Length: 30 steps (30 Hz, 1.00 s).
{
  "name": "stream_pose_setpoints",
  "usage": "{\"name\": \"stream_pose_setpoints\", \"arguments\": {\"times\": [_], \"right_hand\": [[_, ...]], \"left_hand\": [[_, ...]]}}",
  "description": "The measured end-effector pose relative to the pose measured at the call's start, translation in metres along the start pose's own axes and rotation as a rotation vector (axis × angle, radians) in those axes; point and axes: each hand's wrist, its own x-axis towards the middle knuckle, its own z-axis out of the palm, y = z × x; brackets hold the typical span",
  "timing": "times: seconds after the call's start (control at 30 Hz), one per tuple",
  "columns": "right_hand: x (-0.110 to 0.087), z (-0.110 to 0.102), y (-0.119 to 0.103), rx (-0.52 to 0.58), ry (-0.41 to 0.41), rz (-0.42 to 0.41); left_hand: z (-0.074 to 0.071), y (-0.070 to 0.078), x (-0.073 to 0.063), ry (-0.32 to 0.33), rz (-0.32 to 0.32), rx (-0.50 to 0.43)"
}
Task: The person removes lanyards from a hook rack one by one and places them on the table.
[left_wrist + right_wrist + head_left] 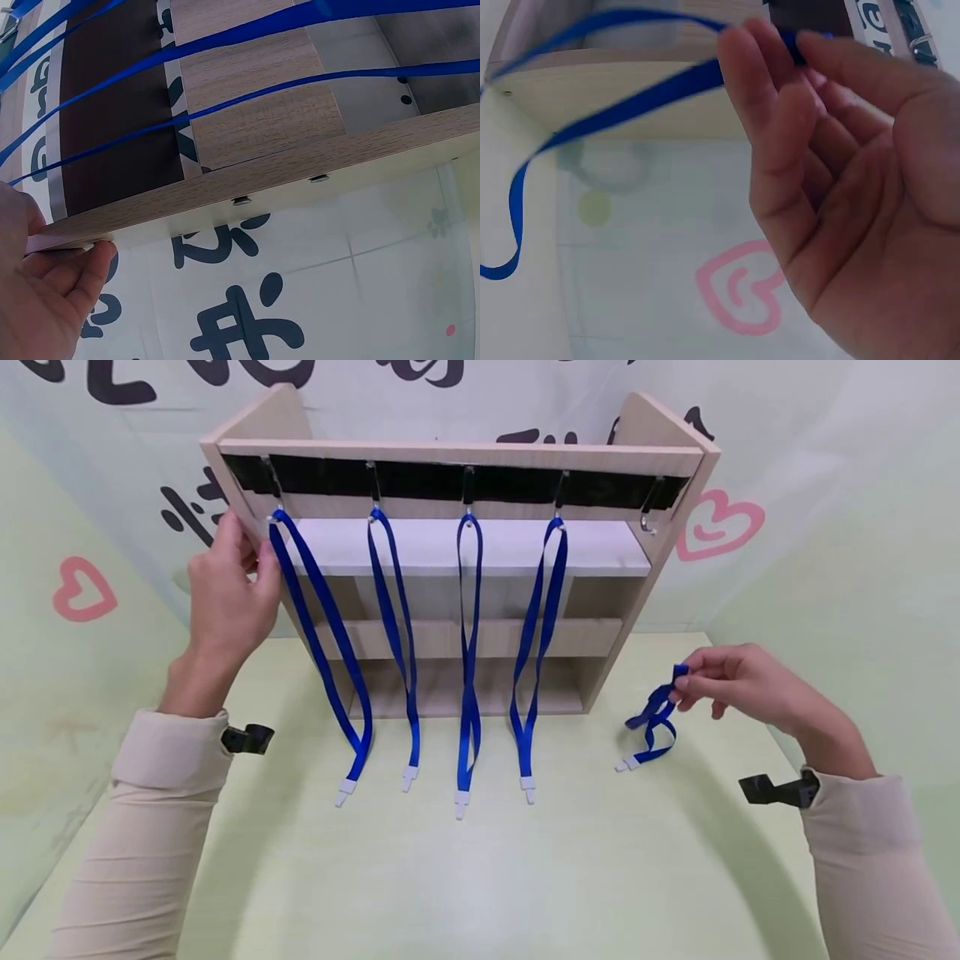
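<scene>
My left hand [232,602] holds the left side panel of a wooden rack [592,639]. In the left wrist view, the thumb and fingers of that left hand [56,292] sit on either side of the panel's edge [300,166]. My right hand [738,681] pinches a blue lanyard [658,697] near one end, to the right of the rack. Its loop dangles in folds, with a white clip [628,763] low over the table. In the right wrist view the lanyard [645,105] trails left from the fingertips, its pinched end partly hidden by fingers.
Several blue lanyards, such as one at the middle [468,693], hang from metal hooks along a black strip [427,481]. The rightmost hook [648,518] bears none. The rack stands on a pale green table [510,877], before a printed wall covering [840,468].
</scene>
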Motion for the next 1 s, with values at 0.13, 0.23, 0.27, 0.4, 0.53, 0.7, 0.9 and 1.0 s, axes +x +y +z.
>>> {"name": "stream_pose_setpoints", "arguments": {"times": [0.13,0.23,0.27,0.4,0.53,0.7,0.9,1.0], "right_hand": [[-0.002,0.001,0.017,0.084,-0.166,-0.009],[0.0,0.002,0.034,0.123,-0.255,0.03],[0.001,0.003,0.041,0.124,-0.272,0.052],[0.01,0.013,0.064,0.11,-0.258,0.191],[0.02,0.027,0.081,0.05,-0.184,0.298],[0.032,0.044,0.099,-0.122,-0.124,0.352],[0.037,0.056,0.109,-0.359,-0.108,0.339],[0.035,0.057,0.106,-0.423,-0.104,0.354]], "left_hand": [[0.0,-0.001,0.0,0.004,-0.004,0.0],[0.0,-0.001,0.0,0.002,-0.008,0.0],[0.0,-0.001,0.001,0.001,-0.01,0.0],[0.0,-0.001,0.001,0.001,-0.01,-0.003],[0.0,0.0,0.001,-0.002,-0.012,0.0],[0.001,0.0,0.001,-0.001,-0.013,-0.003],[0.0,0.0,0.001,0.005,-0.012,-0.001],[0.001,-0.001,0.001,0.006,-0.011,0.0]]}}
